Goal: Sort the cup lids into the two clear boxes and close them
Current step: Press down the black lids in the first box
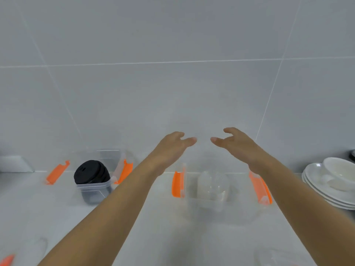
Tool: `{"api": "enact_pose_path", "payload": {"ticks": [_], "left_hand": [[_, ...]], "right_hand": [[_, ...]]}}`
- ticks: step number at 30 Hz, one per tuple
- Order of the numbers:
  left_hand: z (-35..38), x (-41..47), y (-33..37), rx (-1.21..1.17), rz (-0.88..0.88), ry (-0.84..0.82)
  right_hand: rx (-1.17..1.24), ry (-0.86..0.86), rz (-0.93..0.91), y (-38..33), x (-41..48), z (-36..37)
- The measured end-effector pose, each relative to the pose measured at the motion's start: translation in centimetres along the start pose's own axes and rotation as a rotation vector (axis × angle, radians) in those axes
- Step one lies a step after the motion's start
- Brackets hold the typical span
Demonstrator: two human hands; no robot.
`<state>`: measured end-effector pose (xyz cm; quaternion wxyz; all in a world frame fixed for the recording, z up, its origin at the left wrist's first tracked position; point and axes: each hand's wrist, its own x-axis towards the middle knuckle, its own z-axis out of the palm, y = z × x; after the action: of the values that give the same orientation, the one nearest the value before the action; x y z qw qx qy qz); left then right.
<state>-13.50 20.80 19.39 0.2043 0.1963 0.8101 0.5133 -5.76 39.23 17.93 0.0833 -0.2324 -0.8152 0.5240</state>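
Note:
Two clear boxes with orange side latches stand on the white counter. The left box (96,186) holds a stack of black cup lids (90,172). The right box (238,208) holds clear cup lids (213,186). Both boxes stand uncovered. A clear box cover (110,156) seems to lean on the wall behind the left box. My left hand (172,145) and my right hand (235,140) hover above the back of the right box, thumbs pointing at each other, fingers apart, nothing visible in them.
White plates with a bowl (334,181) are stacked at the right edge. Another orange latch (7,260) and a blurred clear piece (36,246) lie at the bottom left. A clear item (272,256) sits at the bottom right. A tiled wall rises behind the counter.

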Motion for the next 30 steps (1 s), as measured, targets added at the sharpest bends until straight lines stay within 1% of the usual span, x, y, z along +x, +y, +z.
{"api": "enact_pose_path", "payload": {"ticks": [5,7,10,18,21,26,30], "left_hand": [[-4.5,-3.1,-1.8,0.243,0.303,0.141],[-6.2,-4.0,-3.0,0.338,0.377,0.186],[-9.0,-4.9,-5.1,0.378,0.429,0.248],[-18.0,-6.2,-11.8,0.412,0.398,0.314],[-21.3,-6.1,-14.4,0.403,0.364,0.313],[-26.6,-5.9,-18.6,0.336,0.291,0.261],[-29.2,-5.6,-20.7,0.278,0.252,0.267]], "right_hand": [[0.104,0.028,-0.227,-2.5,-2.1,2.7],[0.133,0.013,-0.267,-3.0,-2.8,4.1],[0.124,-0.019,-0.303,-3.6,-3.4,6.7],[0.022,-0.086,-0.336,-5.5,-3.2,16.2],[0.003,-0.078,-0.329,-6.3,-2.6,19.9],[-0.013,-0.114,-0.330,-7.4,-1.4,26.7],[0.002,-0.156,-0.275,-8.4,-1.2,30.4]]}}
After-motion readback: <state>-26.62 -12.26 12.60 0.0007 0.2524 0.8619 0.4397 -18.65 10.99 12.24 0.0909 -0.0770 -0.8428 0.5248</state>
